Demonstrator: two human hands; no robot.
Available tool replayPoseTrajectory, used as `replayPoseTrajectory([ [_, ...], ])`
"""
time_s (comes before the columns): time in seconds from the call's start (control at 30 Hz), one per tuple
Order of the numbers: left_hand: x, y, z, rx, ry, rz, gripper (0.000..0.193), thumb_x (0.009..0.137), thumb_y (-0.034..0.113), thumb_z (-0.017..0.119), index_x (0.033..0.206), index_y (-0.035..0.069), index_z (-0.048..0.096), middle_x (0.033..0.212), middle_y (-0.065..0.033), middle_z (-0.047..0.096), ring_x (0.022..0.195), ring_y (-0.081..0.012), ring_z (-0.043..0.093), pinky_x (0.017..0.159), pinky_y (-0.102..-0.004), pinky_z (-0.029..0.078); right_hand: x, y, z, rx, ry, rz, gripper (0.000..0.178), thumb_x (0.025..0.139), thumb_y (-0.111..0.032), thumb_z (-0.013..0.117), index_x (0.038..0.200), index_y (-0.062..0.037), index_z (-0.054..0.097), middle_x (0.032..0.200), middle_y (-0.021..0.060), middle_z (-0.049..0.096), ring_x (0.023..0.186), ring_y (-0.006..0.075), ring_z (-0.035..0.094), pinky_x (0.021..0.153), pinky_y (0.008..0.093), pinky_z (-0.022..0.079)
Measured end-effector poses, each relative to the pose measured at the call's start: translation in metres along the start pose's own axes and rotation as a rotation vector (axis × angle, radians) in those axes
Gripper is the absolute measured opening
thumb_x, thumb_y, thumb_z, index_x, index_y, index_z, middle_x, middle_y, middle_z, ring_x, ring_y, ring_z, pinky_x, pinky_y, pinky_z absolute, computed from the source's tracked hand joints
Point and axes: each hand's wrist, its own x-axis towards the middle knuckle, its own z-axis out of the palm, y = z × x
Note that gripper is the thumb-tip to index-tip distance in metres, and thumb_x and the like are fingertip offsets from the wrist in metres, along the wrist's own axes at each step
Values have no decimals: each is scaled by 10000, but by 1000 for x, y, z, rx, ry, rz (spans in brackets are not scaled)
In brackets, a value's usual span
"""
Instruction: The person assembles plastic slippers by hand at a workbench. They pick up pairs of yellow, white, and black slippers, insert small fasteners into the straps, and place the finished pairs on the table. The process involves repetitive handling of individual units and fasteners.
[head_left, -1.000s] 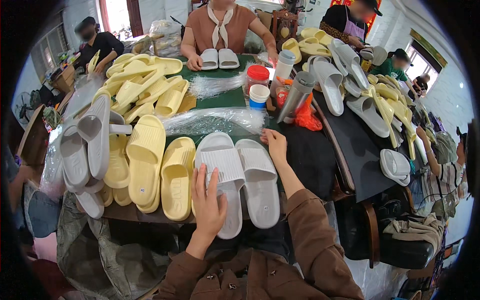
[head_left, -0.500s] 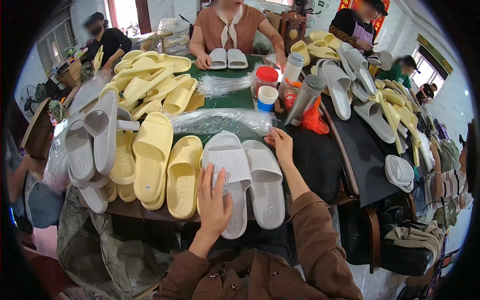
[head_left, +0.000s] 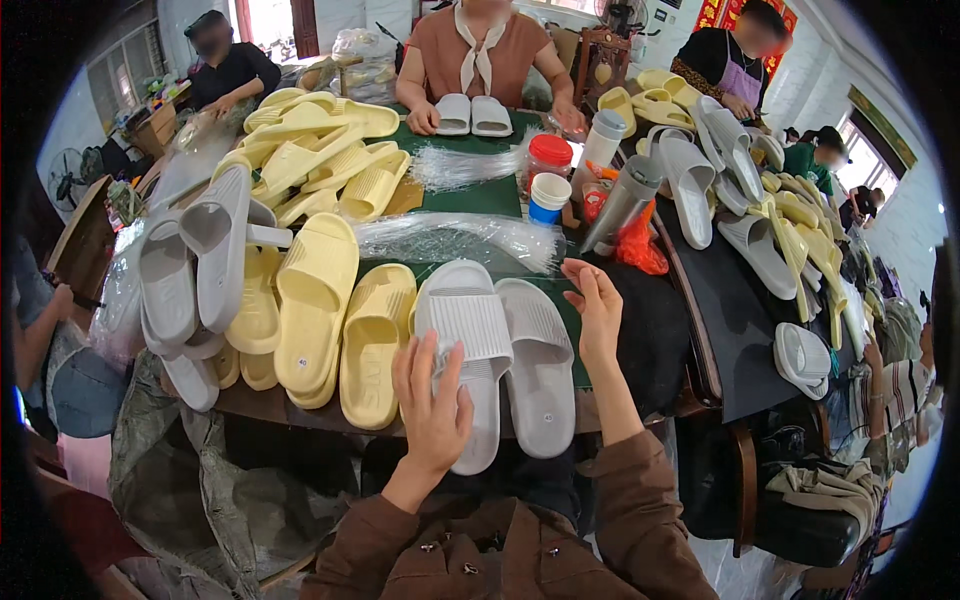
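Two grey slide sandals lie side by side before me, the left slide (head_left: 465,330) and the right slide (head_left: 540,375), soles down. My left hand (head_left: 432,405) is open with fingers apart, over the left edge of the left slide; whether it presses on it I cannot tell. Beyond the slides lies a bundle of thin clear plastic strands (head_left: 450,238). My right hand (head_left: 598,310), thumb and forefinger pinched, holds what looks like one fine clear strand near the bundle's right end.
Yellow slides (head_left: 315,310) and grey slides (head_left: 212,245) crowd the left. A white-and-blue cup (head_left: 548,198), red-lidded jar (head_left: 549,160) and steel flask (head_left: 622,200) stand beyond my right hand. Across the table a person touches another grey pair (head_left: 472,115). More slides (head_left: 755,245) cover the right-hand table.
My right hand has drawn back to the right from the bundle's end, pinching a fine strand. My left hand stays by the left slide. The whole view has shifted slightly.
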Motion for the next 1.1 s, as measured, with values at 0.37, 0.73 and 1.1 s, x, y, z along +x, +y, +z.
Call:
replayPoseTrajectory([
  [0.37,3,48,-19,-1143,-124,-438,538,991,175,438,1467,0,259,1187,-164,584,966,-200,574,856,-323,457,-114,-74,12,7,-714,-25,264,986,-88,439,1079,66,632,932,130,671,840,182,655,747,311,543],
  [0.73,7,34,-31,-1377,-328,-643,282,983,85,460,1217,-30,566,1168,-88,611,969,-140,570,905,-290,449,-157,-88,-14,-91,-1176,403,267,1001,-123,458,1183,-32,629,805,57,661,688,109,651,606,234,525],
  [1.1,4,34,-48,-1169,-337,-651,207,942,-1,456,1044,-15,635,893,-32,603,759,-86,527,708,-222,431,-147,-75,-17,-48,-685,413,318,1026,-196,396,1156,-12,620,1192,100,615,474,42,489,441,185,375],
])
